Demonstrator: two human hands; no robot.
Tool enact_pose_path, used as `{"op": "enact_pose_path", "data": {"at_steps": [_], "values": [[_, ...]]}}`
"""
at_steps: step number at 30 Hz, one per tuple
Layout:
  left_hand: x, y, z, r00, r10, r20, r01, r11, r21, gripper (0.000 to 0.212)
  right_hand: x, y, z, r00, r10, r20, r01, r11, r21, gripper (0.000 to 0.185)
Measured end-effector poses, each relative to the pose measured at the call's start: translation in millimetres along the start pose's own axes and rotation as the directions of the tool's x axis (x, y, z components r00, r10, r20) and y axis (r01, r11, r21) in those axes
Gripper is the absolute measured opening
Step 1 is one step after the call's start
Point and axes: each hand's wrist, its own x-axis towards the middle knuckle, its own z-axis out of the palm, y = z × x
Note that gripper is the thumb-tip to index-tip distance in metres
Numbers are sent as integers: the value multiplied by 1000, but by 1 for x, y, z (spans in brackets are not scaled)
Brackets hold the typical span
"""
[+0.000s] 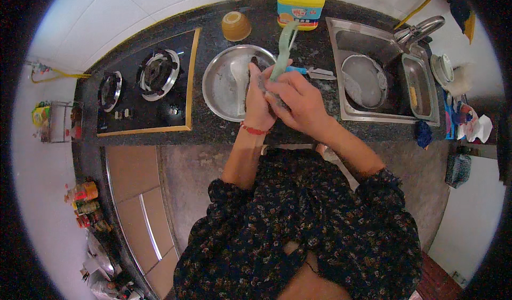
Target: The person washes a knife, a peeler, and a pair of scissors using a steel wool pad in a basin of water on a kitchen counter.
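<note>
My left hand (257, 100), with a red bracelet at its wrist, and my right hand (300, 96) meet above the counter. Between them they hold a tool with a long pale green handle (285, 46), which points away from me. The grey part at its lower end is mostly covered by my fingers, so I cannot tell its exact form. Under and behind my left hand lies a round steel pan (220, 84), with a white rice paddle (240, 86) inside it. Beyond my right hand rests a knife with a blue handle (298, 70), its blade pointing right.
A gas hob (168, 114) is set in the counter on the left. Behind the pan stands an upturned yellow-brown bowl (236, 26), with a yellow detergent bottle (300, 6) farther right. The steel sink (340, 100) holds a basin of cloudy water (364, 82) and a side tray (428, 108).
</note>
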Motion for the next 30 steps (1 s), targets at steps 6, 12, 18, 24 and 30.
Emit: {"op": "enact_pose_path", "data": {"at_steps": [6, 12, 18, 24, 30], "values": [[-1, 19, -31, 825, -54, 563, 198, 960, -198, 43, 7, 49, -35, 847, 429, -313, -427, 901, 79, 15], [14, -4, -25, 871, 300, 389, -353, 933, 70, 32, 20, 19, -19, 629, 765, -136, -543, 558, 628, 29], [17, -9, -30, 904, 347, 250, -385, 915, 123, 33, 25, 1, 19, 906, 353, -232, -348, 935, 62, 44], [4, 19, -41, 862, 410, 298, -464, 875, 138, 24, 32, 15, -5, 999, 34, 34, -27, 983, -184, 40], [-18, 57, -23, 635, 771, -50, -667, 580, 467, 34, 38, 4, -2, 954, -167, 248, 236, 930, -282, 40]]}}
